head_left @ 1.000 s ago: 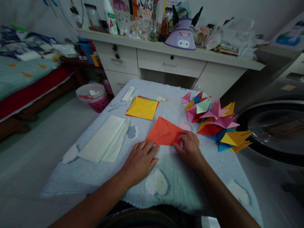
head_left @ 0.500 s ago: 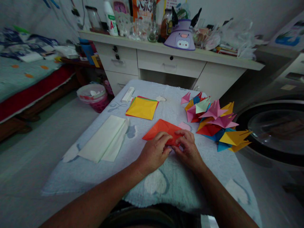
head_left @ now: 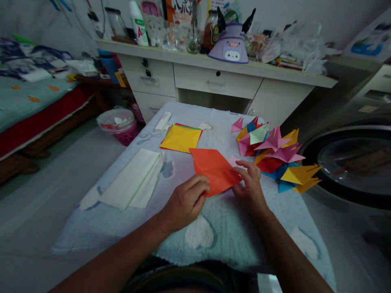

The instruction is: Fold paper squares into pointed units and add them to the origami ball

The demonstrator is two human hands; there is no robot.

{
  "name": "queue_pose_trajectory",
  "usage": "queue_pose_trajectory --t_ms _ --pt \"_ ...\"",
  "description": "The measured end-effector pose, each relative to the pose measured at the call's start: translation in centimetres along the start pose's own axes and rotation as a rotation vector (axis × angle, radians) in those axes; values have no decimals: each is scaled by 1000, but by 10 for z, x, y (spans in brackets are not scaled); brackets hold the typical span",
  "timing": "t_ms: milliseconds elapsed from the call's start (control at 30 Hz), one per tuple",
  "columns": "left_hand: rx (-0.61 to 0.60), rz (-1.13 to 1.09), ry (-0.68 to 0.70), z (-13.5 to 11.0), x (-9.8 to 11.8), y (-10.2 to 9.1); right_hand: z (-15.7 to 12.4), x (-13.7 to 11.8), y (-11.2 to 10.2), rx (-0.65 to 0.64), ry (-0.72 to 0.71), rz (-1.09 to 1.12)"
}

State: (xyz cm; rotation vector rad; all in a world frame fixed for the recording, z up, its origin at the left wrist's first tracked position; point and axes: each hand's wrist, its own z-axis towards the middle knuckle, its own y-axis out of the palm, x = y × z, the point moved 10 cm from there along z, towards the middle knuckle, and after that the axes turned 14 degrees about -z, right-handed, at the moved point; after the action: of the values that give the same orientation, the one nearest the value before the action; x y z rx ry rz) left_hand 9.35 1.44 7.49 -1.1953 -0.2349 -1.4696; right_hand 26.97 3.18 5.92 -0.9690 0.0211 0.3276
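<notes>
A sheet of orange paper [head_left: 214,169], creased and raised a little off the cloth, lies between my two hands. My left hand [head_left: 187,201] pinches its near left edge between thumb and bent fingers. At the right corner is my right hand [head_left: 252,187], its thumb and fingers closed on the paper and the index finger stretched above. To the right sits a cluster of folded paper cranes [head_left: 275,148] in pink, yellow, blue and red. Beyond my left hand lies a stack of square paper sheets [head_left: 181,138], yellow on top.
A folded pale green paper [head_left: 132,179] rests on the left of the cloth-covered table [head_left: 100,228]. A small white box [head_left: 163,121] is near its far left edge. Behind stand a cluttered white desk [head_left: 152,79] and a pink bin [head_left: 122,128]; a washing machine [head_left: 366,112] is at right.
The orange paper has been turned and lifted slightly, showing a wider face. My hands have moved apart, the left toward the lower left and the right to the right.
</notes>
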Motion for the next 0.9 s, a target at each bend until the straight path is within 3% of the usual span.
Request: queue_pose_trajectory --t_ms 167,300,500,700,900 --pt "-4 -24 12 -4 0 -13 0 -4 -12 39 -18 24" --pt "-16 163 -18 -3 -14 -18 -2 -11 -14 28 -72 8" --pt "-78 577 28 -7 -27 -18 -10 -40 4 -121 -275 35" --pt "-152 633 -30 -16 -27 -11 -19 -55 28 -326 -362 46" --pt "-136 640 4 -24 -31 -6 -18 -56 17 -246 -400 125"
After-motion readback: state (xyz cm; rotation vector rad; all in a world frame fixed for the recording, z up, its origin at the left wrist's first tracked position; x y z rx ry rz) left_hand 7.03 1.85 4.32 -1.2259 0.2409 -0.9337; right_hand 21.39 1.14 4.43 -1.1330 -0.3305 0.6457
